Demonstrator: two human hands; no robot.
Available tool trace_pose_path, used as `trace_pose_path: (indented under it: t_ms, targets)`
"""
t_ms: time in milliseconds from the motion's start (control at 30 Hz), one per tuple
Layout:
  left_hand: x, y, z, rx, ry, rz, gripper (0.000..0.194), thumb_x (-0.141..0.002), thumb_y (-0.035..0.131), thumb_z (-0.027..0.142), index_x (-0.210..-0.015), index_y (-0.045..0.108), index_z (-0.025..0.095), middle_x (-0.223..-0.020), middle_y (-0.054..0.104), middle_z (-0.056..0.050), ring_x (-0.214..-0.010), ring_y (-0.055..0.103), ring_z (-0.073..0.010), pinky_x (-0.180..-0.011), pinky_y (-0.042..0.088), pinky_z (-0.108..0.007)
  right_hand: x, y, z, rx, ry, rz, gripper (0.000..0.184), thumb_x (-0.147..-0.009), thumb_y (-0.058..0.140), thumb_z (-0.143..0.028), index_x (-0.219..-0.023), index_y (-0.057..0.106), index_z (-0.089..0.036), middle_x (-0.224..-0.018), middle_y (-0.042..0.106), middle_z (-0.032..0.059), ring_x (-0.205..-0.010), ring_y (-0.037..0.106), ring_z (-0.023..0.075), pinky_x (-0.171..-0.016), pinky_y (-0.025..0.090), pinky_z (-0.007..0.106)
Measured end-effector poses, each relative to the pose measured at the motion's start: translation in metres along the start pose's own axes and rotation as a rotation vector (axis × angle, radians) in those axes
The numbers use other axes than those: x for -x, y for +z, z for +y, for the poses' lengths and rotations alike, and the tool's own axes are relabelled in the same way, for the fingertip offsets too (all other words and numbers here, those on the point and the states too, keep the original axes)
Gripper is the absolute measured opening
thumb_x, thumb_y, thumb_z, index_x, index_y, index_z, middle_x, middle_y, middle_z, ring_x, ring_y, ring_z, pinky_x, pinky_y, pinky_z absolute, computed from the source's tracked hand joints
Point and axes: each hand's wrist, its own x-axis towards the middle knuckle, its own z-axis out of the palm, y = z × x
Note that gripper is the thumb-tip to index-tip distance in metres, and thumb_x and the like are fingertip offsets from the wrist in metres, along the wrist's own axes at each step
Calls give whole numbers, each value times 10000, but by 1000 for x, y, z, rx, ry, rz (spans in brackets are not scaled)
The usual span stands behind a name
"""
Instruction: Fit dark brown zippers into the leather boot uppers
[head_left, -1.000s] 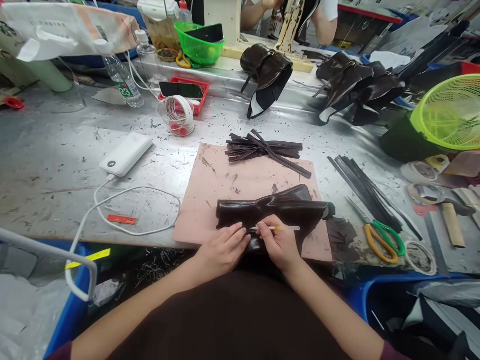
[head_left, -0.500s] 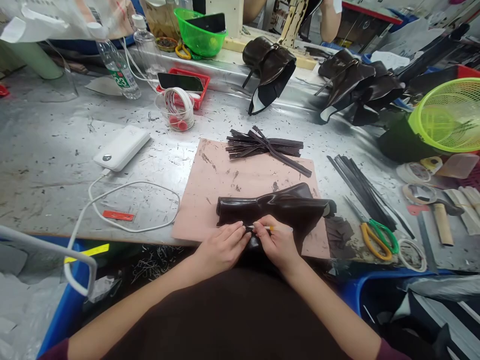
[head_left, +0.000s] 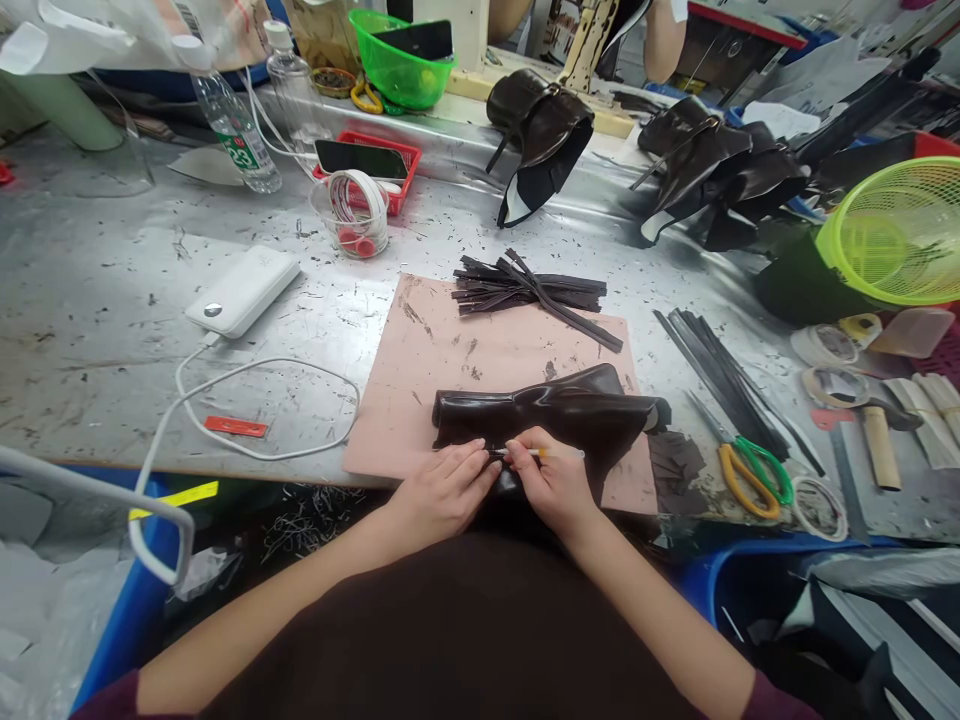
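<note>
My right hand (head_left: 553, 485) pinches a slim pen (head_left: 564, 455); my left hand (head_left: 444, 488), its grip hidden, rests on the brown leather upper (head_left: 559, 408) atop the pink board (head_left: 420, 345). If glossy leather slides, the tip could skid.

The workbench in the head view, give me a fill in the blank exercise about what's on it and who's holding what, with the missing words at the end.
1. The slim pen-like tool is held in the person's ____ hand.
2. The glossy dark piece lies partly on a board coloured ____.
3. The white power bank lies to the ____ of that board.
4. The basket directly behind the tape roll is coloured ____.

Missing words: right; pink; left; red.
</note>
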Motion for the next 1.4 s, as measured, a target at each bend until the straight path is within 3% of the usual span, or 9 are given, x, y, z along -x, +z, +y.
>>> trace_pose_path:
  t_ms: [700,900,1400]
  targets:
    - [2,2,-1,12,30,-4,275,-809,489,150,-1075,554,139,-1026,595,-84,-1066,513,-242,-852,455,-340,0,-2,-1,-16,-33,-11,220,-841,433,-277,-660,522,-190,-563,608,6,-503,583,120,-498,430,205]
    - [1,0,-1,5,30,-16,273,-810,478,142,-1072,554,155,-1007,592,-82,-1057,520,-240,-847,459,-342,0,-4,-1,-33,22,99,219,-849,425,-273,-668,518,-192,-576,609,-1,-509,593,119,-501,431,204]
    - [0,3,-1,26,40,33,258,-810,460,139,-1046,564,144,-980,588,-95,-1042,528,-246,-827,459,-348,-1,-1,3,-5,58,123,236,-850,421,-287,-652,506,-190,-559,582,-10,-500,573,115,-500,416,205]
